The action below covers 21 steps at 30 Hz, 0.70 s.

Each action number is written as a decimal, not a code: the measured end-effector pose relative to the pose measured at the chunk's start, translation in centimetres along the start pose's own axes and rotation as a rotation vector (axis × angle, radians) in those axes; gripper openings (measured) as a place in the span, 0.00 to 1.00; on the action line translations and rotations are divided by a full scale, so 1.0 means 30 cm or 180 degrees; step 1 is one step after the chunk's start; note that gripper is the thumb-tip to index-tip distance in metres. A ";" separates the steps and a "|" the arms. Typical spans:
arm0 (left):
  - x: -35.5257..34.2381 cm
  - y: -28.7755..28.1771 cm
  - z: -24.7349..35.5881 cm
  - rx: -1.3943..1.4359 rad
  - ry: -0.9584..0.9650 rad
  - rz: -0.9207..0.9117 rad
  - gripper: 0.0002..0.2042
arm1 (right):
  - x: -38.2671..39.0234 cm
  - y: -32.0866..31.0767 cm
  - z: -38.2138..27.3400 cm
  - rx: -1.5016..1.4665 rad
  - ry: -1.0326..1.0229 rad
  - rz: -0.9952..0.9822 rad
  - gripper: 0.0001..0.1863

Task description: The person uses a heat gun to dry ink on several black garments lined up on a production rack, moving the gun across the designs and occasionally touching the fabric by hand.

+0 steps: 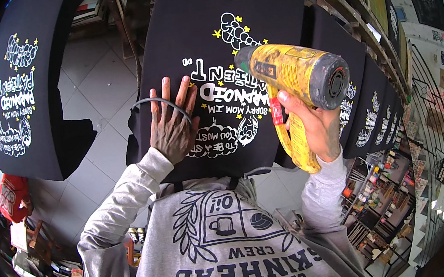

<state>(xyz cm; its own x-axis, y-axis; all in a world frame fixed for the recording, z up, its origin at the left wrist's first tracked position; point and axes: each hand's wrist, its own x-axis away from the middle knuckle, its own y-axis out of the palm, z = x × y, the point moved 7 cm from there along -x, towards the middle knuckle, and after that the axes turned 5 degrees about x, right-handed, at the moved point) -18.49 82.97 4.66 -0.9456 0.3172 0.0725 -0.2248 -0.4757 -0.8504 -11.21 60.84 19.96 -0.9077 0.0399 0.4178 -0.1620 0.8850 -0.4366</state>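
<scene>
A black T-shirt [180,27] with a white and yellow print lies spread on a board in front of me. My left hand [172,130] rests open on it, fingers apart, beside the printed lettering. A dark grey cable [146,100] loops across those fingers; where its ends lead is hidden. My right hand [317,127] is closed round the handle of a worn yellow heat gun [288,66]. Held over the right part of the print, the gun has its dark nozzle [242,58] toward the upper left, covering some of the lettering.
More printed black shirts on boards stand in a row, one at left [21,102] and several at right [375,119]. A red bag [12,197] hangs at lower left. Shelves with bottles and jars [388,184] are at lower right, below a wall of pinned pictures. Tiled floor [90,82] shows between boards.
</scene>
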 end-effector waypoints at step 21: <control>-0.001 0.000 -0.009 0.0155 -0.0076 0.0024 0.39 | -0.086 -0.007 -0.041 0.0049 -0.0086 -0.0058 0.19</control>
<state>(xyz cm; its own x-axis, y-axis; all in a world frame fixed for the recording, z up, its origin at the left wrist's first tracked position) -18.40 83.18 4.53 -0.9525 0.2940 0.0792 -0.2283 -0.5177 -0.8246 -8.36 61.14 19.96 -0.9145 0.0111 0.4043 -0.1845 0.8781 -0.4414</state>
